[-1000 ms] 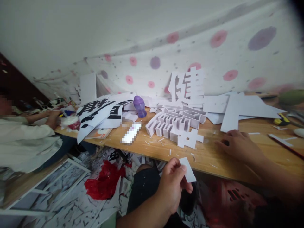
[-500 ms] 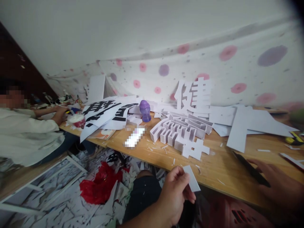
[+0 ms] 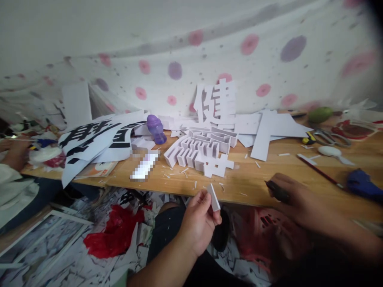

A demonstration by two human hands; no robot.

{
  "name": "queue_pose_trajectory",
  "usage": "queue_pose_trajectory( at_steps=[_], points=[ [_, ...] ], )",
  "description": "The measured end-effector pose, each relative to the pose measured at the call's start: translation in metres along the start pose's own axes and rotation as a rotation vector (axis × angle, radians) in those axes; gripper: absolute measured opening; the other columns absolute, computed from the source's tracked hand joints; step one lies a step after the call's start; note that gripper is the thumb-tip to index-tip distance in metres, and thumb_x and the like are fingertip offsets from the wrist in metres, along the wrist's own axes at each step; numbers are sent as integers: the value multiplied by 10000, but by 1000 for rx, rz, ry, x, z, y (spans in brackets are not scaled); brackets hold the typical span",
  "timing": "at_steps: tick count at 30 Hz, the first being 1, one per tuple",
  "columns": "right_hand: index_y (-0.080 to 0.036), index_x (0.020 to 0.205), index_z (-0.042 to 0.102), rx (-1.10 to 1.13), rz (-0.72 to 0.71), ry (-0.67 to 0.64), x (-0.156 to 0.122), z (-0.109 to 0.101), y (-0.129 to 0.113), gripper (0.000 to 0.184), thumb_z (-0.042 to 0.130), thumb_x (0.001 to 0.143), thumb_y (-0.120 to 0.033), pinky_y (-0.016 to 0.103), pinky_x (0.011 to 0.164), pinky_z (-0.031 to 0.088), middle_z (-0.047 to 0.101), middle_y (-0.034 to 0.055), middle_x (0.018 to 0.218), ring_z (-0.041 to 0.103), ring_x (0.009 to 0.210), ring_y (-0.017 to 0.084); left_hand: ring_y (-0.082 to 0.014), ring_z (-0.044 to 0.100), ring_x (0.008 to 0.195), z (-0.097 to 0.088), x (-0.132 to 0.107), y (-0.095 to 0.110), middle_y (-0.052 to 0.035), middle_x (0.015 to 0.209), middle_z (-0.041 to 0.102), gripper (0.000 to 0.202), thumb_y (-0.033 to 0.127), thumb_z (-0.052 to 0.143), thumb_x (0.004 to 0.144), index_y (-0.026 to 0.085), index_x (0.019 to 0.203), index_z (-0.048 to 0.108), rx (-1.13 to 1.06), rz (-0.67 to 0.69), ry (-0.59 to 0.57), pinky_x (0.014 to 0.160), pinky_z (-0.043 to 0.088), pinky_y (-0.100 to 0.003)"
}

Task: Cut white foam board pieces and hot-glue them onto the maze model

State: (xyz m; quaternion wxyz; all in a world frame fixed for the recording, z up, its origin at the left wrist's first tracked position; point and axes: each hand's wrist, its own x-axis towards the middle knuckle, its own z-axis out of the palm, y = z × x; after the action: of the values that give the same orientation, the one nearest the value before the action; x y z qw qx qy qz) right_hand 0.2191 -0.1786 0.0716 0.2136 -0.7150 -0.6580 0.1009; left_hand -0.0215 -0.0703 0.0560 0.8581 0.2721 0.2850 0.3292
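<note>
My left hand point(image 3: 199, 217) pinches a small white foam board piece point(image 3: 213, 198) between thumb and fingers, just off the table's front edge. My right hand point(image 3: 291, 195) is closed round a black knife point(image 3: 277, 191) above the table, its tip pointing left; motion blurs it a little. Between and beyond the hands, a white raised character with open walls point(image 3: 200, 147) lies on the table. A flat white cut-out point(image 3: 219, 164) lies at its near edge. Behind it, another white character point(image 3: 215, 103) leans upright against the wall covering.
White board sheets point(image 3: 259, 135), scissors point(image 3: 332, 137), a yellow-black tape measure point(image 3: 308, 138) and a blue tool point(image 3: 363, 183) lie to the right. A purple bottle point(image 3: 156, 129) and printed sheets point(image 3: 95, 137) stand left, near another person's arm point(image 3: 12, 155). Scraps cover the floor.
The view has turned right. My right hand has lifted the black knife off the table and brought it nearer my left. The white piece in my left hand is turned more edge-on.
</note>
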Motion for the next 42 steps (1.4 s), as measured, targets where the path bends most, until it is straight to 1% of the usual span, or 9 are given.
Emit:
queue_pose_trajectory(
  at_steps=[4,8,11,14,16,21,32,37,42],
  points=[
    [-187,755,428,140,-164,33,-2,10,-26,95,466,723,-106,286,652,388,477,41,840,489,763,172,-55,465,470,6,-2,-2,46,573,537,368,316,794,694,171,765,464,-20,-35,-43,464,313,-169],
    [-182,909,493,218,-162,45,-3,15,-41,152,440,787,-108,280,661,399,507,37,868,509,755,162,-55,469,467,12,-4,-3,41,577,544,307,292,758,739,166,759,479,-27,-55,-91,461,321,-169],
    [-182,1028,510,162,-190,-6,-4,15,-46,163,463,909,-283,288,653,394,549,42,871,530,762,181,-55,484,461,14,-6,-4,45,574,553,285,273,765,730,164,773,505,-42,-73,-103,456,334,-165],
    [-173,1025,511,131,-248,-45,-5,14,-50,397,393,960,-546,293,636,374,557,46,850,529,741,193,-53,490,450,15,-6,-4,52,582,559,292,277,782,713,162,772,520,-45,-94,-89,449,351,-164],
    [-167,989,517,113,-278,-33,-6,15,-51,487,316,965,-611,293,632,360,551,46,830,522,721,193,-51,490,453,15,-7,-4,46,602,575,299,282,791,703,161,773,528,-43,-105,-74,443,355,-161],
    [-153,925,525,37,-333,34,-6,18,-52,531,278,969,-620,282,605,318,536,47,788,498,678,186,-58,475,456,17,-6,-5,40,600,570,301,290,795,692,156,762,534,-36,-116,-80,444,365,-172],
    [-143,878,553,-17,-371,45,-5,18,-53,572,264,970,-628,280,573,287,533,42,741,480,627,167,-67,452,475,18,-6,-3,45,589,516,315,304,778,697,163,724,498,9,-120,-102,465,370,-184],
    [-141,869,560,-26,-381,52,-5,18,-54,556,307,961,-628,284,565,260,522,38,730,467,609,170,-70,458,517,18,-6,-2,42,584,479,311,302,772,703,153,686,500,30,-78,-114,504,382,-186],
    [-145,839,547,-66,-382,104,-3,18,-54,526,364,948,-626,279,564,248,513,36,716,471,614,173,-59,448,490,20,-8,0,45,574,500,325,288,797,676,155,671,501,-2,-109,-124,489,373,-181]
  ],
)
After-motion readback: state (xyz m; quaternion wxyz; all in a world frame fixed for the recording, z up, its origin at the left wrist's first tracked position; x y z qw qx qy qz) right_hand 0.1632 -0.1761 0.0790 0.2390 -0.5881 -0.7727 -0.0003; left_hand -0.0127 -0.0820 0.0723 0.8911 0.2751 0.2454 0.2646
